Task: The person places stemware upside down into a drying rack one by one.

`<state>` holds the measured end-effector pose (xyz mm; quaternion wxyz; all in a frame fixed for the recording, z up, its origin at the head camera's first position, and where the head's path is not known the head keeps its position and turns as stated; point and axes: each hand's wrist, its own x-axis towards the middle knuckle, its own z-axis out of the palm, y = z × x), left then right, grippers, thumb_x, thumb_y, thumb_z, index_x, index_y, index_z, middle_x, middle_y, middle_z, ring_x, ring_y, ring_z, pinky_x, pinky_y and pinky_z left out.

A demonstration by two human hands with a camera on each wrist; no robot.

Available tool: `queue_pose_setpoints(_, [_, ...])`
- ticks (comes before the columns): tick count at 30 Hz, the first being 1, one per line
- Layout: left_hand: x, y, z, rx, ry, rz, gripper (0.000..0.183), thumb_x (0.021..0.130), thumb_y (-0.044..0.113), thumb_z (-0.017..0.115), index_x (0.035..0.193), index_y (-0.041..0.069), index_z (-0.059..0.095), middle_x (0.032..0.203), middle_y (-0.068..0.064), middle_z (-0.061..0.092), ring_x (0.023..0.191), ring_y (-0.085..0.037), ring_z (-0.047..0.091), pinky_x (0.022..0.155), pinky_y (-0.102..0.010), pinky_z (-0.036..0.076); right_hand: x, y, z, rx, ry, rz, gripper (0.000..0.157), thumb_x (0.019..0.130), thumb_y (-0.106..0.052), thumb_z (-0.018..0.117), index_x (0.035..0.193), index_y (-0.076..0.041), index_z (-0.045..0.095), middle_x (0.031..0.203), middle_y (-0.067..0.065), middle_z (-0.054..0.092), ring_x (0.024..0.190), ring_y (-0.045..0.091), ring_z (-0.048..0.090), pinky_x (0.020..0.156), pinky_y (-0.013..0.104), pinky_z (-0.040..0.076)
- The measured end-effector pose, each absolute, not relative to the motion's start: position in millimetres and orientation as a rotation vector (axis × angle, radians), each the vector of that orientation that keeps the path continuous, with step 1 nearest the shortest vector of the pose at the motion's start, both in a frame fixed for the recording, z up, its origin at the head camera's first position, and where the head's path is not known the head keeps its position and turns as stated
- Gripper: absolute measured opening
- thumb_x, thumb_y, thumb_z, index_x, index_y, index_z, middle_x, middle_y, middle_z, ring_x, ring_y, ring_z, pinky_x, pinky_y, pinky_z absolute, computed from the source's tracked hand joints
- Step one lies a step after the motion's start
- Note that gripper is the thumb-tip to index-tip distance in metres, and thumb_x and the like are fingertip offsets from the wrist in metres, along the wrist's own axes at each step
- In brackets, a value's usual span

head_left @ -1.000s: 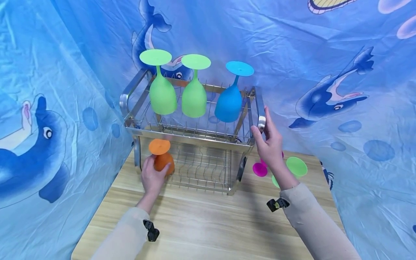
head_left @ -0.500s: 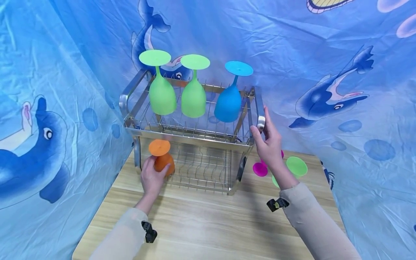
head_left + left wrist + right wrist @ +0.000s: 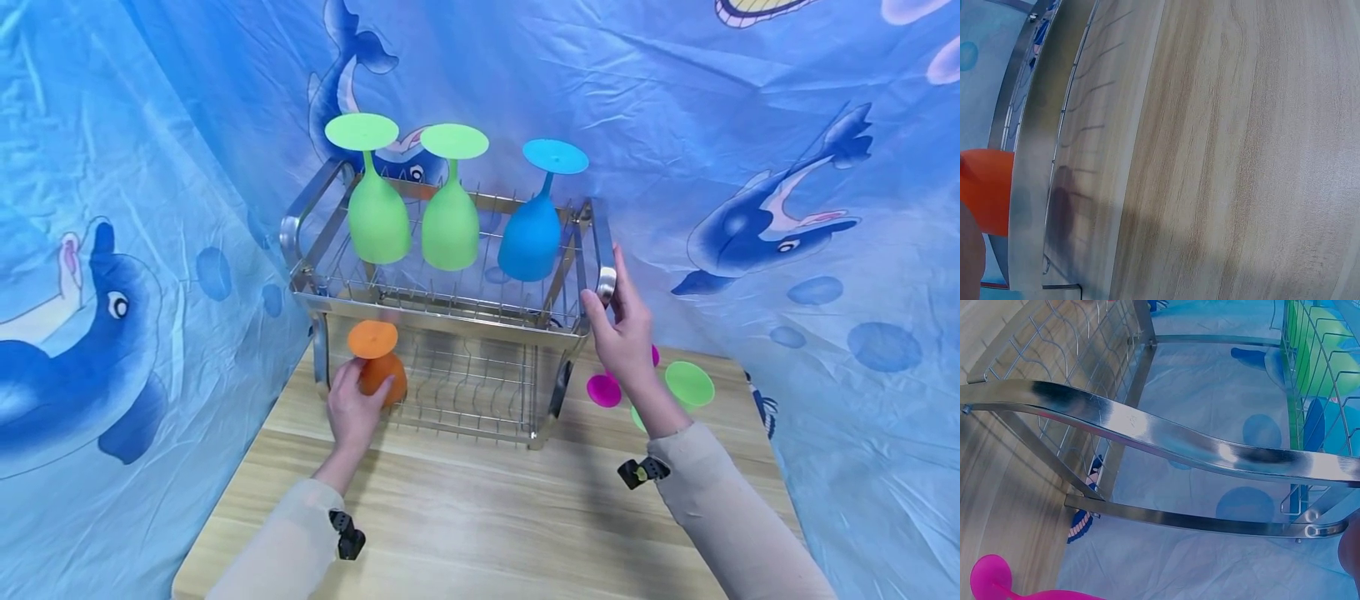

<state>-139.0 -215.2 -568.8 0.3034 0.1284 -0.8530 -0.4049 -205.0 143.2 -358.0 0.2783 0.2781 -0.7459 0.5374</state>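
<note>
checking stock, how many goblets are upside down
4: left green goblet, middle green goblet, right blue goblet on the dish rack's top tier; orange goblet below, in the left hand. None looks hidden.

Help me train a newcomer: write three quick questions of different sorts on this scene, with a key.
1. Multiple choice: which colour of goblet does the left hand hold?
A) blue
B) orange
C) green

2. True or false: the right hand lies flat on the table.

3. Count: how many goblets stand on the top tier of the rack, and which way up?

Key:
1. B, the orange goblet.
2. False; it grips the side of the rack.
3. Three, all upside down: two green goblets and one blue goblet.
</note>
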Motion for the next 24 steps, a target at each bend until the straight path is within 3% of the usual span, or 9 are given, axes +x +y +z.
queue_pose_setpoints(5, [-137.2,-217.0,-569.0,0.349,-2.245,-1.084,0.055,0.084,0.016,0.094,0.131,0.003,0.070,0.132,-0.019,0.068,0.126,-0.040,0.062,0.107,-0.061,0.052,-205.0,143.4,-358.1,0.738,-2.001,1.440,0.068,0.098,0.016,0.060,0.159,0.014,0.031,0.098,0.001,0.052,0.080,0.000,0.044,0.063,0.011,0.036])
queue_pose_setpoints(13, [-127.6,-222.2,-563.3,0.356,-2.287,-1.119,0.062,0.083,0.016,0.095,0.137,0.003,0.068,0.138,-0.018,0.066,0.128,-0.040,0.061,0.109,-0.061,0.051,-204.3,143.9,-357.1,0.752,-1.989,1.430,0.067,0.098,0.016,0.060,0.158,0.016,0.030,0.103,0.034,0.053,0.081,-0.002,0.044,0.064,0.011,0.036])
queue_pose_setpoints(17, [-121.3,-224.2,-557.8,0.343,-2.326,-1.131,0.063,0.084,0.017,0.094,0.138,0.003,0.067,0.140,-0.018,0.064,0.129,-0.040,0.061,0.108,-0.060,0.053,-205.0,144.7,-357.5,0.766,-1.974,1.414,0.067,0.096,0.018,0.061,0.156,0.019,0.030,0.130,0.041,0.057,0.084,-0.004,0.046,0.070,0.009,0.039])
queue_pose_setpoints(19, [-117.2,-225.1,-554.0,0.344,-2.339,-1.147,0.063,0.083,0.017,0.095,0.138,0.002,0.067,0.140,-0.019,0.064,0.127,-0.041,0.063,0.106,-0.059,0.055,-208.9,147.9,-362.3,0.762,-1.989,1.404,0.069,0.096,0.018,0.061,0.157,0.017,0.030,0.148,0.039,0.052,0.086,-0.002,0.048,0.072,0.010,0.041])
queue_pose_setpoints(21, [-112.6,-225.5,-549.3,0.340,-2.358,-1.158,0.064,0.083,0.016,0.095,0.138,0.000,0.067,0.138,-0.020,0.065,0.124,-0.042,0.065,0.104,-0.058,0.057,-212.9,152.9,-368.5,0.747,-2.028,1.413,0.071,0.098,0.015,0.062,0.161,0.011,0.030,0.158,0.032,0.047,0.095,0.001,0.053,0.085,0.009,0.047])
queue_pose_setpoints(24, [-105.3,-225.4,-541.8,0.317,-2.400,-1.155,0.066,0.081,0.017,0.097,0.137,-0.002,0.067,0.135,-0.022,0.065,0.119,-0.045,0.066,0.100,-0.059,0.058,-217.7,164.8,-380.1,0.723,-2.093,1.470,0.073,0.102,0.010,0.061,0.166,-0.001,0.027,0.168,0.017,0.041,0.127,0.012,0.060,0.113,0.016,0.045])
